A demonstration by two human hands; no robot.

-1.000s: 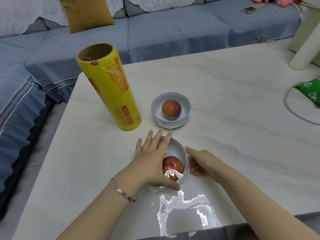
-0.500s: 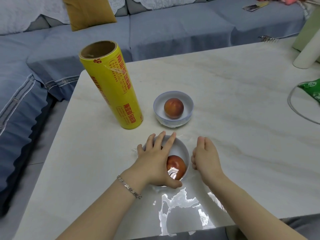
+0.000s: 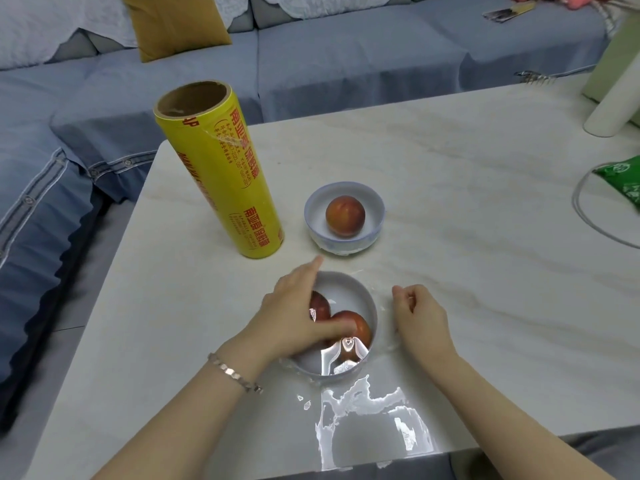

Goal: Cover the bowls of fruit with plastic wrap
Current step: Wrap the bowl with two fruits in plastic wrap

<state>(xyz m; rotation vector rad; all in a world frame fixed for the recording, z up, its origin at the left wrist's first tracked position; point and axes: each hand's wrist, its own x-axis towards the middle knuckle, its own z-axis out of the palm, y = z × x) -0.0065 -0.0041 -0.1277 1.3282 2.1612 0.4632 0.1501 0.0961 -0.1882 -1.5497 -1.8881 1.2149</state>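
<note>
The near white bowl [image 3: 360,367] holds two reddish fruits [image 3: 356,327] under a shiny sheet of plastic wrap [image 3: 374,417] that trails to the table's front edge. My left hand [image 3: 294,317] lies flat on the wrap over the bowl's left half, fingers pointing away from me. My right hand [image 3: 419,317] sits just right of the bowl, apart from its rim, fingers curled at the film's crinkled edge. A second white bowl [image 3: 313,216] with one fruit [image 3: 345,216] stands uncovered behind. The yellow wrap roll [image 3: 221,174] stands upright to the left.
The marble table [image 3: 485,237] ends close on the left and front. A white cylinder [image 3: 613,105], a green packet [image 3: 623,181] and a looped cable [image 3: 585,220] lie at the right. A blue sofa [image 3: 346,57] with a mustard cushion [image 3: 173,22] is behind.
My left hand has slid left and turned, uncovering a second fruit in the near bowl. My right hand has drawn back from the bowl's side and curled its fingers.
</note>
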